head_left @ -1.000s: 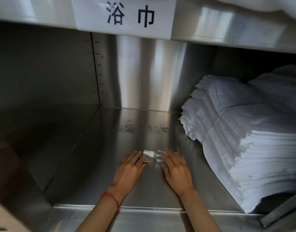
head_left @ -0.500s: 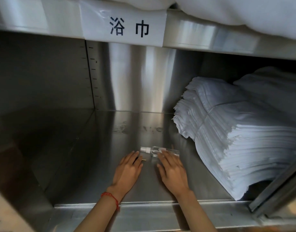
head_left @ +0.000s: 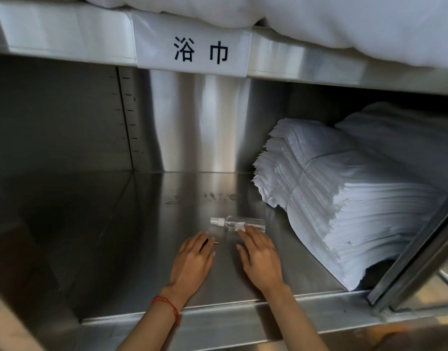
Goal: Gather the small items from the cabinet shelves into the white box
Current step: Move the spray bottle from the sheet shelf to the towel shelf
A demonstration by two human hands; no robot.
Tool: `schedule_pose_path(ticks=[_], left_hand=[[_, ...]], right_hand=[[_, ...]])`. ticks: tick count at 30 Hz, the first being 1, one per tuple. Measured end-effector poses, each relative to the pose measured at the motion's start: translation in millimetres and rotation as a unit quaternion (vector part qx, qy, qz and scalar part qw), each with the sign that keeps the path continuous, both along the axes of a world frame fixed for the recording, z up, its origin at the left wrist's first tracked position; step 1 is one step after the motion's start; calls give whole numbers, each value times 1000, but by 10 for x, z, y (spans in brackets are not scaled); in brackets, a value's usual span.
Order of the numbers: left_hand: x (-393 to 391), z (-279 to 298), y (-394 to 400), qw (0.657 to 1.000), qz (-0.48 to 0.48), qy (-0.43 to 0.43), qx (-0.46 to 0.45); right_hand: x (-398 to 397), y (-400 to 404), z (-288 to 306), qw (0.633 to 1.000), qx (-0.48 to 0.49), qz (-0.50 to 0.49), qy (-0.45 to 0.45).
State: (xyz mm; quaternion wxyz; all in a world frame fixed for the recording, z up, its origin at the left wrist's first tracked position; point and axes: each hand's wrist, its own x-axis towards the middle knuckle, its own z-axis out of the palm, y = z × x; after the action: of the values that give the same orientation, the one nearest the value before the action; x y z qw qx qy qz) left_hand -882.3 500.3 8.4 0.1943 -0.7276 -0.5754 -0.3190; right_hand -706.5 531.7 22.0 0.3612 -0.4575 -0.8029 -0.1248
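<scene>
You see soft white light shine in bright stripes on the shiny steel back wall of the cabinet (head_left: 200, 122). The left side is dark and shadowy. The white stack of folded cloths (head_left: 344, 188) looks a bit fuzzy. Straight edges bend near the picture's sides.

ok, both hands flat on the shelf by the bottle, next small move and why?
Probably curl the right hand around the clear spray bottle and lift it: its fingertips already touch the bottle, which lies on its side, ungrasped. The left hand rests over a small pin-like item.
</scene>
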Motion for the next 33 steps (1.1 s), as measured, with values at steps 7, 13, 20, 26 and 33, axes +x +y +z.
schedule_pose_path(ticks=[7, 13, 20, 26, 33], left_hand=[[-61, 8, 40, 1000, 9, -6, -6], [-51, 42, 117, 1000, 26, -5, -2], [-33, 90, 181, 999, 32, 8, 5], [29, 76, 177, 1000, 16, -2, 0], [87, 92, 92, 1000, -13, 5, 2]], right_hand=[[-52, 117, -1, 1000, -9, -4, 6], [-16, 217, -52, 1000, -18, 5, 5], [16, 283, -31, 999, -31, 13, 18], [44, 225, -21, 999, -29, 8, 19], [78, 46, 4, 1000, -13, 0, 28]])
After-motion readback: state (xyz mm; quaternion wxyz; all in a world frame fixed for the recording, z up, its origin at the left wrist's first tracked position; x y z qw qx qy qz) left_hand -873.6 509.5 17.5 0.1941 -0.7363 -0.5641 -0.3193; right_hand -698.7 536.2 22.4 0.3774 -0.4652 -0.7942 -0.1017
